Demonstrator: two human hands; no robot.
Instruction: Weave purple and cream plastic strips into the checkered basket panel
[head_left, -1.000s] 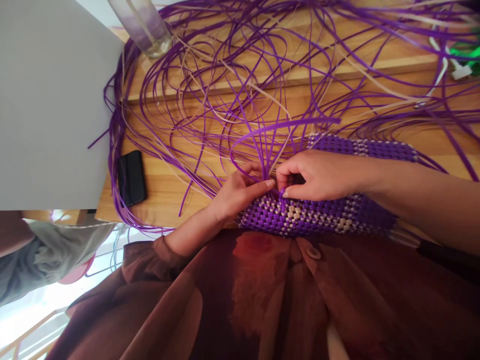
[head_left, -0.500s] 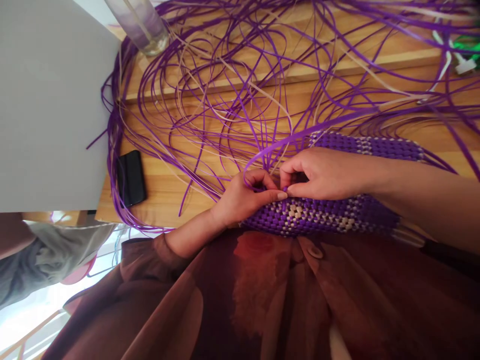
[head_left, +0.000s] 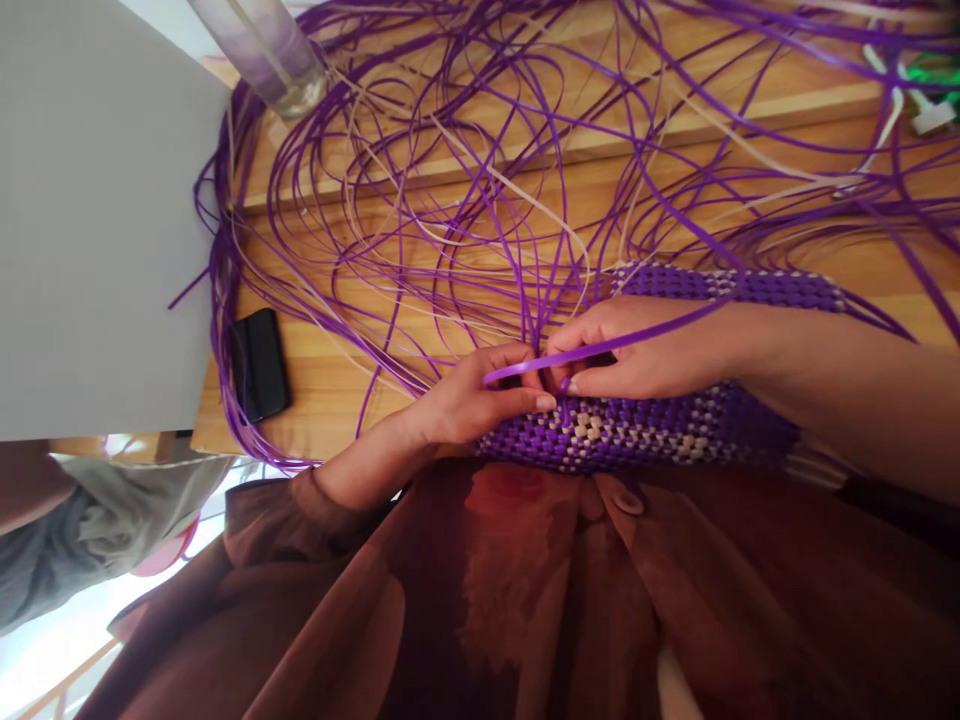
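Note:
A purple and beige woven piece (head_left: 630,432) lies against my front at the table's near edge. At its upper edge my left hand (head_left: 484,395) is closed, thumb against fingers, beside a bright purple plastic strip (head_left: 600,347). The strip runs from these fingers and arches over the back of my right hand (head_left: 641,345). Thumb and forefinger of my right hand pinch a short purple strand (head_left: 567,384) that comes out of the weave. Several loose purple strands fan out from the weave behind both hands.
Long purple and beige strips lie tangled across the wooden table (head_left: 315,410). A black phone (head_left: 260,365) rests at the left, with a clear bottle (head_left: 274,60) at the back left. White and green cords (head_left: 930,115) lie at upper right. Another person's arm and clothing show at lower left.
The bright purple strip has swung down toward me and now crosses over my right hand. My left hand has shifted slightly left, apart from the right fingertips.

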